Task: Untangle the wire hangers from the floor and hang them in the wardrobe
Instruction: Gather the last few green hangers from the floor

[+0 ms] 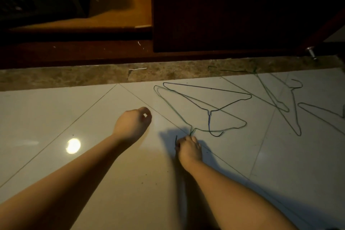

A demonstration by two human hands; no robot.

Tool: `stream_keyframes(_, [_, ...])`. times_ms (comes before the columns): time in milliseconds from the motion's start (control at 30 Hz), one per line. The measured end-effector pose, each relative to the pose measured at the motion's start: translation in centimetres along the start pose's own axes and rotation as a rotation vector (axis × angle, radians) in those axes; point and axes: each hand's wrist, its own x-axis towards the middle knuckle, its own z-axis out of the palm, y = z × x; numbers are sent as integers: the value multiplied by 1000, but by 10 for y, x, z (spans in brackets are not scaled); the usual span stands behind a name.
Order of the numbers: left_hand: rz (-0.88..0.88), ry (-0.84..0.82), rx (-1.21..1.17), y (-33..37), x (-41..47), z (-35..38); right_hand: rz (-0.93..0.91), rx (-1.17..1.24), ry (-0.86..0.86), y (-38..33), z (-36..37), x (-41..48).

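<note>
Several thin wire hangers lie on the pale tiled floor. A green hanger (169, 103) and a dark blue hanger (207, 87) overlap in the middle. My right hand (189, 150) grips the hook of the green hanger near its twisted neck. My left hand (133, 124) hovers to the left of them, fingers loosely curled, holding nothing. More hangers (294, 114) lie crossed over each other at the right. The dark wooden wardrobe (224, 15) stands ahead.
The wardrobe's left compartment (119, 5) is open, with a brown floor inside. A speckled stone strip (74, 74) runs along its base. A metal door stop (311, 52) sits at the far right. A lamp's glare (73, 145) shows on the tiles.
</note>
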Motion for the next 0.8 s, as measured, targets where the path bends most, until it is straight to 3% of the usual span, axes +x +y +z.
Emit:
stream_keyframes(367, [-17, -59, -230, 14, 10, -25, -90, 512, 589, -65, -140, 16])
stream_keyframes(533, [-42, -35, -555, 33, 3, -41, -324, 507, 610, -114, -161, -11])
stream_keyframes(633, [49, 89, -426, 36, -1, -60, -444, 534, 599, -145, -162, -26])
stream_keyframes(800, [54, 147, -550, 34, 0, -71, -333, 736, 658, -153, -164, -35])
